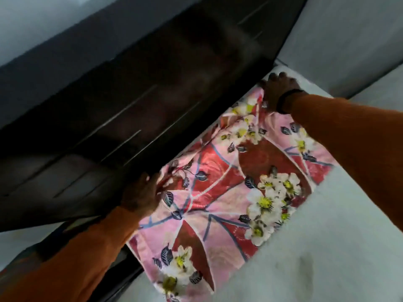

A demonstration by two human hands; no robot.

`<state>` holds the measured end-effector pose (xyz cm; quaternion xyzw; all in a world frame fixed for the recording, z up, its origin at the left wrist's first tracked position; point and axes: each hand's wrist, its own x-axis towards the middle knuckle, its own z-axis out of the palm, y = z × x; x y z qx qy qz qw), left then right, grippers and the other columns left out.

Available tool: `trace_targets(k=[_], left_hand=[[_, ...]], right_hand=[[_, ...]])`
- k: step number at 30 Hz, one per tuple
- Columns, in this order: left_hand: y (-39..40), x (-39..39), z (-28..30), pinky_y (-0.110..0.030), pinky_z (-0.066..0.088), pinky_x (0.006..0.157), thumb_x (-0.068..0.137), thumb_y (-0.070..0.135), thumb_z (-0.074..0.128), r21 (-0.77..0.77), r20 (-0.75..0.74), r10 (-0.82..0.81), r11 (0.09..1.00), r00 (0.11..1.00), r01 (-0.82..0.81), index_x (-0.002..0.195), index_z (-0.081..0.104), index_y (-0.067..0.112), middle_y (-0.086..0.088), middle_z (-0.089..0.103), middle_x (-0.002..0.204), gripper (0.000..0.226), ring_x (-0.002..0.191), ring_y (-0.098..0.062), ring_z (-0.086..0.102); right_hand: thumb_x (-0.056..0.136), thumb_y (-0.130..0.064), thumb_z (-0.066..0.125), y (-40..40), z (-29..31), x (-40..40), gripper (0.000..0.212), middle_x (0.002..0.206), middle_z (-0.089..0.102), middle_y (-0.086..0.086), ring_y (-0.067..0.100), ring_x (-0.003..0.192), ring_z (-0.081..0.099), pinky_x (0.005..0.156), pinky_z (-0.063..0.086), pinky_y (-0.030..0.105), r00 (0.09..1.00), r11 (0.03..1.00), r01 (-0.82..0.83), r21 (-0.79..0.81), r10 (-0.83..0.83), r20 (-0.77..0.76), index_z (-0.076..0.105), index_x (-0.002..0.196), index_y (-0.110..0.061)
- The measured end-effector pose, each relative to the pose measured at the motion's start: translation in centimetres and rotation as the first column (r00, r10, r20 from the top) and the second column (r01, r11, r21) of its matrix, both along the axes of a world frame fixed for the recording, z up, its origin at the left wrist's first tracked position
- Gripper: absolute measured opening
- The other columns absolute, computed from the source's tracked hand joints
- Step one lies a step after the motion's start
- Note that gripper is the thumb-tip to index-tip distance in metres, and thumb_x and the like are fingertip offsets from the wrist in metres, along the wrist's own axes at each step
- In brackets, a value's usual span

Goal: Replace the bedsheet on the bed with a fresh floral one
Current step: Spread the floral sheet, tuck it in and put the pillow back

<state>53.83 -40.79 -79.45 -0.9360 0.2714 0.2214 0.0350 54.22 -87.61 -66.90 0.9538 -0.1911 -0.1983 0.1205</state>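
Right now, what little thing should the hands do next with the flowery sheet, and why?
Probably draw the floral sheet away from the dark headboard and open it out. It lies bunched in a strip along the headboard edge, most of the pale mattress is bare, and the left hand and right hand already rest on the sheet's edge near the headboard.

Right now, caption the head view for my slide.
Both hands press floral sheet along headboard.
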Motion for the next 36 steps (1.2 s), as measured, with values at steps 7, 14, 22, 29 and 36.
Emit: trace_targets(k=[7, 14, 22, 29, 36], left_hand=[[-0.4, -2.2, -0.2, -0.046, 0.053, 0.084, 0.091, 0.05, 0.049, -0.284, 0.004, -0.142, 0.949, 0.99, 0.138, 0.143, 0.049, 0.028, -0.006, 0.06, 0.132, 0.056, 0.112, -0.032, 0.058], [-1.8, -0.8, 0.2, -0.044, 0.054, 0.089, 0.087, 0.047, 0.071, -0.287, -0.148, -0.034, 0.958, 0.988, -0.01, 0.132, 0.046, 0.033, 0.002, 0.074, 0.113, 0.054, 0.102, -0.025, 0.071], [-2.6, -3.7, 3.2, -0.028, 0.057, 0.081, 0.09, 0.03, 0.065, -0.347, -0.396, -0.124, 0.938, 0.91, -0.024, 0.128, 0.058, 0.034, 0.013, 0.071, 0.11, 0.039, 0.096, -0.012, 0.069], [-5.2, -11.9, 8.4, -0.008, 0.036, 0.056, 0.085, 0.018, 0.066, -0.436, -0.641, -0.237, 0.895, 0.73, -0.092, 0.113, 0.066, 0.03, 0.026, 0.059, 0.066, 0.03, 0.06, 0.005, 0.055], [-9.5, -24.5, 9.3, -0.032, 0.037, 0.069, 0.073, 0.037, 0.055, -0.538, -0.314, -0.5, 0.794, 0.807, 0.282, 0.082, 0.042, 0.026, 0.013, 0.04, 0.074, 0.02, 0.075, -0.015, 0.042]], right_hand=[[0.077, -0.006, 0.07, 5.5, -7.0, 0.6, 0.087, 0.149, 0.045, 0.009, 0.038, 0.131, 0.041, 0.1, 0.048, 0.049, 0.925, 0.925, -0.254, 0.284, 0.319, -0.209, 0.037, 0.153, -0.034], [0.093, -0.014, 0.062, 5.3, -8.0, 1.1, 0.057, 0.134, 0.056, 0.016, 0.038, 0.124, 0.053, 0.095, 0.049, 0.047, 0.935, 0.97, -0.218, 0.109, 0.239, -0.263, 0.043, 0.146, -0.022], [0.098, -0.035, 0.058, 1.6, -6.0, -3.6, 0.038, 0.126, 0.063, 0.01, 0.036, 0.116, 0.062, 0.088, 0.051, 0.042, 0.962, 0.994, -0.102, -0.029, 0.091, -0.256, 0.058, 0.135, -0.023], [0.092, -0.021, 0.061, -1.4, -2.4, -13.2, 0.05, 0.115, 0.068, 0.005, 0.036, 0.114, 0.062, 0.084, 0.052, 0.04, 0.987, 0.997, -0.057, -0.054, 0.048, -0.154, 0.054, 0.139, -0.039], [0.089, -0.02, 0.062, -3.9, 1.6, -27.6, 0.028, 0.115, 0.064, 0.007, 0.034, 0.106, 0.067, 0.081, 0.051, 0.041, 0.969, 0.99, 0.141, -0.03, -0.144, -0.203, 0.063, 0.117, -0.026]])
